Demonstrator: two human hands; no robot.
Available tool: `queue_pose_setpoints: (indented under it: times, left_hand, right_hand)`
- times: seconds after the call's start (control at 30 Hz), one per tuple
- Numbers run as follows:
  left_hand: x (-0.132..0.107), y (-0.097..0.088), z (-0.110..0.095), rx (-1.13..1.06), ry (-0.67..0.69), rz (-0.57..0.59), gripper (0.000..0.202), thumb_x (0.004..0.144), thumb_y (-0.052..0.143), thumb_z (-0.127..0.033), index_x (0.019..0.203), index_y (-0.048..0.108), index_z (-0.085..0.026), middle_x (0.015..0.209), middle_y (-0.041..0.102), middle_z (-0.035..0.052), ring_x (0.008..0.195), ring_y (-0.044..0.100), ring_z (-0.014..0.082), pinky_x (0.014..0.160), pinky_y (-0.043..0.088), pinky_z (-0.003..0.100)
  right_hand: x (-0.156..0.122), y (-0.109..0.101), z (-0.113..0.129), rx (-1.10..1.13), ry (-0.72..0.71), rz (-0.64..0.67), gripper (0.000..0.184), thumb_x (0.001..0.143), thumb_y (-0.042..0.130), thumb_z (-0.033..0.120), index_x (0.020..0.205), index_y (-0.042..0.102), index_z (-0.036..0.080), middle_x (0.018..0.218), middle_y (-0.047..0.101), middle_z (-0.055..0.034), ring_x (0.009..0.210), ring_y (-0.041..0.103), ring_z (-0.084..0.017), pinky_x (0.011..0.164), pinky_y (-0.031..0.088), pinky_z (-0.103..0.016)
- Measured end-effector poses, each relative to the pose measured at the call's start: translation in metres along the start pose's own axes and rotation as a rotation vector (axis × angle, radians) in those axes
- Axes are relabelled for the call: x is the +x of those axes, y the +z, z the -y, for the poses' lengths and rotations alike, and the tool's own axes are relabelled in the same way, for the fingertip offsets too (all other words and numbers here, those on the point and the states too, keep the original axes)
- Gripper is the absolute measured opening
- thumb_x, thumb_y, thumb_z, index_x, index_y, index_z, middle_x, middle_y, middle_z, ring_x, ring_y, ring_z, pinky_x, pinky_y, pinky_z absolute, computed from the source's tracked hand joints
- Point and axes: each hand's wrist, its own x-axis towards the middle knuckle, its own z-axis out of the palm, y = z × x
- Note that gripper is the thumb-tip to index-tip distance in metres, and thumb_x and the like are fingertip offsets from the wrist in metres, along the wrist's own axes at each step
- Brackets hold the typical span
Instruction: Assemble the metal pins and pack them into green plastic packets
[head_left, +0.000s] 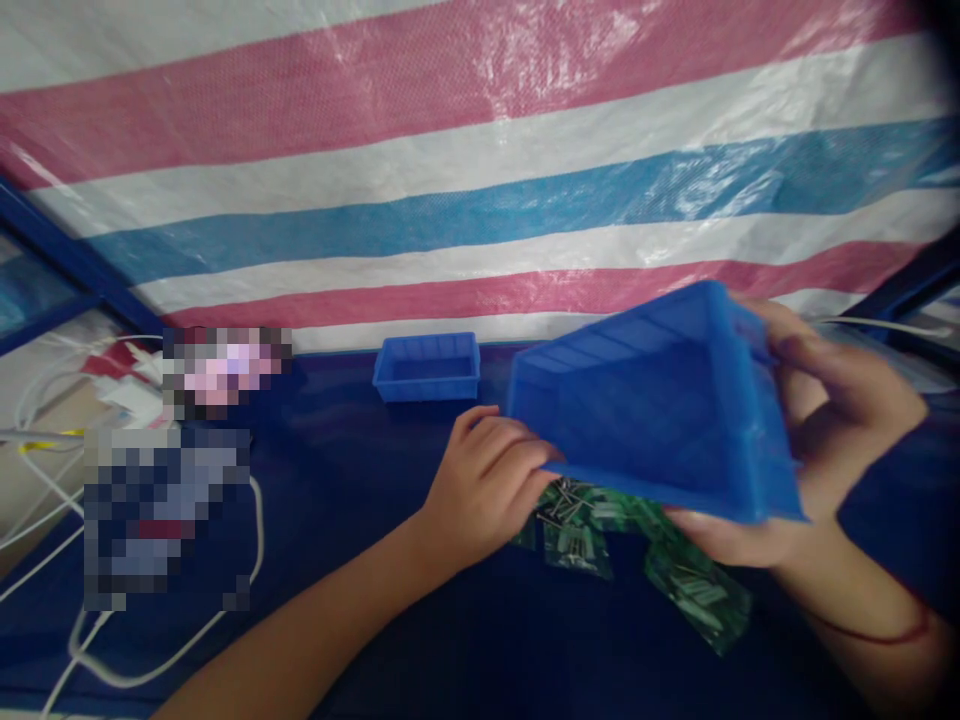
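My right hand (832, 440) grips a large blue plastic bin (652, 410) by its far rim and holds it tipped on its side above the table, opening toward me. Under its lower edge lie several small green plastic bags (697, 590) with thin metal pins showing inside. My left hand (487, 480) rests on the dark blue table (360, 500) with fingers curled on the bags at the bin's lower left corner. What the fingers hold there is partly hidden by the bin.
A smaller blue bin (427, 367) stands upright at the back of the table. White cables (150, 660) loop over the left part. A red, white and blue striped tarp (480, 170) hangs behind the table.
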Motion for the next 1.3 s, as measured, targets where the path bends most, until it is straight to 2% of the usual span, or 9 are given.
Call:
queue_pose_setpoints:
  times: [0.1, 0.13, 0.2, 0.3, 0.4, 0.57, 0.73, 0.93, 1.3]
  left_hand:
    - [0.014, -0.018, 0.012, 0.132, -0.056, -0.096, 0.009, 0.093, 0.052, -0.023, 0.089, 0.058, -0.018, 0.084, 0.067, 0.0017, 0.084, 0.062, 0.0143, 0.092, 0.045, 0.032]
    - [0.020, -0.025, 0.018, 0.196, -0.093, -0.139, 0.007, 0.092, 0.054, -0.024, 0.089, 0.058, -0.018, 0.086, 0.067, 0.0017, 0.086, 0.062, 0.0151, 0.089, 0.046, 0.031]
    - [0.031, -0.038, 0.029, 0.276, -0.160, -0.219, 0.009, 0.090, 0.057, -0.026, 0.092, 0.057, -0.017, 0.088, 0.066, 0.0025, 0.087, 0.062, 0.0161, 0.083, 0.047, 0.028]
    - [0.046, -0.044, 0.043, 0.278, -0.177, -0.203, 0.010, 0.091, 0.054, -0.027, 0.093, 0.058, -0.018, 0.085, 0.065, 0.0013, 0.081, 0.062, 0.0151, 0.076, 0.047, 0.025]
    - [0.056, -0.032, 0.051, 0.269, -0.134, -0.092, 0.014, 0.093, 0.051, -0.027, 0.097, 0.058, -0.016, 0.090, 0.067, 0.0042, 0.085, 0.063, 0.0169, 0.077, 0.047, 0.027]
    - [0.061, 0.000, 0.065, 0.416, -0.028, 0.222, 0.015, 0.095, 0.047, -0.024, 0.102, 0.059, -0.018, 0.100, 0.069, 0.0048, 0.095, 0.063, 0.0204, 0.098, 0.037, 0.040]
    - [0.063, 0.015, 0.076, 0.535, 0.003, 0.403, 0.014, 0.094, 0.046, -0.019, 0.098, 0.060, -0.018, 0.093, 0.068, 0.0043, 0.090, 0.064, 0.0200, 0.101, 0.032, 0.044]
    - [0.064, 0.027, 0.072, 0.561, -0.016, 0.535, 0.016, 0.093, 0.045, -0.016, 0.096, 0.061, -0.017, 0.093, 0.068, 0.0055, 0.090, 0.064, 0.0209, 0.095, 0.035, 0.041]
    - [0.059, 0.048, 0.083, 0.571, -0.057, 0.605, 0.014, 0.092, 0.049, -0.018, 0.094, 0.062, -0.015, 0.093, 0.069, 0.0083, 0.083, 0.065, 0.0207, 0.082, 0.038, 0.036]
  right_hand:
    - [0.012, 0.001, -0.008, 0.257, -0.017, -0.272, 0.058, 0.069, 0.070, 0.045, 0.123, 0.049, 0.039, 0.130, 0.050, -0.0053, 0.111, 0.056, -0.030, 0.085, 0.050, -0.050]
    - [0.015, 0.000, -0.012, 0.307, 0.012, -0.335, 0.053, 0.069, 0.071, 0.041, 0.119, 0.053, 0.037, 0.124, 0.054, -0.0055, 0.100, 0.061, -0.027, 0.077, 0.052, -0.045]
    - [0.017, -0.002, -0.021, 0.370, 0.073, -0.435, 0.047, 0.067, 0.072, 0.036, 0.112, 0.057, 0.033, 0.111, 0.059, -0.0040, 0.084, 0.063, -0.022, 0.064, 0.051, -0.037]
    - [0.017, -0.004, -0.036, 0.405, 0.198, -0.489, 0.038, 0.070, 0.068, 0.032, 0.106, 0.057, 0.032, 0.101, 0.060, -0.0017, 0.076, 0.062, -0.019, 0.059, 0.048, -0.034]
    - [0.018, -0.004, -0.046, 0.443, 0.357, -0.537, 0.029, 0.074, 0.063, 0.029, 0.102, 0.054, 0.030, 0.097, 0.059, -0.0018, 0.075, 0.061, -0.018, 0.058, 0.047, -0.033]
    - [0.022, -0.004, -0.056, 0.514, 0.617, -0.635, 0.021, 0.076, 0.058, 0.029, 0.095, 0.049, 0.025, 0.087, 0.058, -0.0001, 0.068, 0.058, -0.014, 0.053, 0.043, -0.026]
    - [0.025, -0.005, -0.057, 0.506, 0.670, -0.619, 0.020, 0.077, 0.054, 0.032, 0.093, 0.046, 0.024, 0.083, 0.057, 0.0019, 0.066, 0.056, -0.011, 0.053, 0.042, -0.022]
    - [0.026, -0.005, -0.051, 0.565, 0.707, -0.596, 0.022, 0.076, 0.057, 0.032, 0.093, 0.047, 0.023, 0.081, 0.057, 0.0017, 0.066, 0.057, -0.011, 0.052, 0.043, -0.021]
    - [0.022, -0.004, -0.056, 0.542, 0.707, -0.448, 0.021, 0.078, 0.056, 0.036, 0.093, 0.047, 0.024, 0.077, 0.057, 0.0018, 0.062, 0.055, -0.012, 0.051, 0.042, -0.023]
